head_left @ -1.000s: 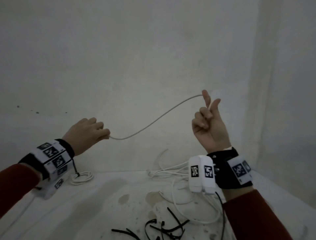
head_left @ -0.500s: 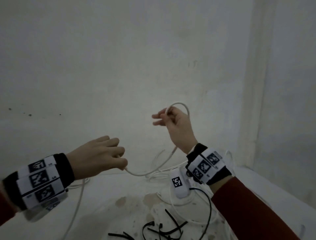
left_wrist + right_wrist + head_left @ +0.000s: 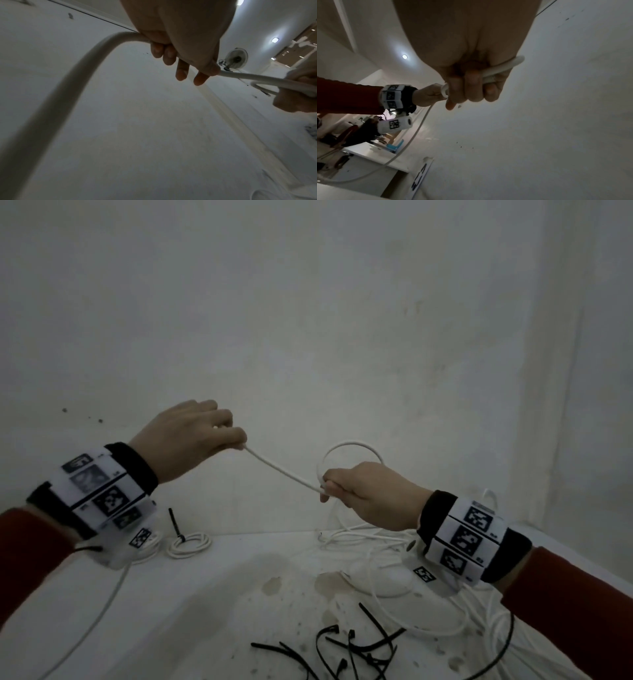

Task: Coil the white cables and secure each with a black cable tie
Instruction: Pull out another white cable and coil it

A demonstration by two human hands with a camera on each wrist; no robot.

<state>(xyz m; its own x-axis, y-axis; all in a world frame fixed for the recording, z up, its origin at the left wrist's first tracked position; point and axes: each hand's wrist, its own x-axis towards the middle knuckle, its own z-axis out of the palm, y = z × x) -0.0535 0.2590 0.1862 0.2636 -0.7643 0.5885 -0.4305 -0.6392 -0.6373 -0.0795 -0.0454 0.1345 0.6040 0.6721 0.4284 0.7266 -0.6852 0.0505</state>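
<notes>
Right hand: your right hand (image 3: 368,494) is closed around the white cable (image 3: 281,470), pinning the base of a single loop (image 3: 349,455) that stands up above the knuckles; the right wrist view shows the fingers (image 3: 471,86) curled over two strands.
Left hand: your left hand (image 3: 186,440) is clenched on the same cable to the left and slightly higher, so a short straight run stretches between the two fists; the fingertips (image 3: 181,73) wrap under it.
Cable's whereabouts: held in the air in front of the wall, its free length dropping from the left fist to the table (image 3: 205,594) at the near left.
Already done: a coiled cable (image 3: 189,545) with a black tie on it lies at the far left of the table.
Waiting: loose white cables (image 3: 373,542) lie piled below the right wrist; black cable ties (image 3: 352,645) are scattered at the near edge.
Handling: the cable looks light and springy and holds a round curve, so the loop will likely try to open. It seems smooth enough to slide through a slack fist.
Where to hold: keep the pinch at the crossing of the loop, and feed with the left hand close beside it.
</notes>
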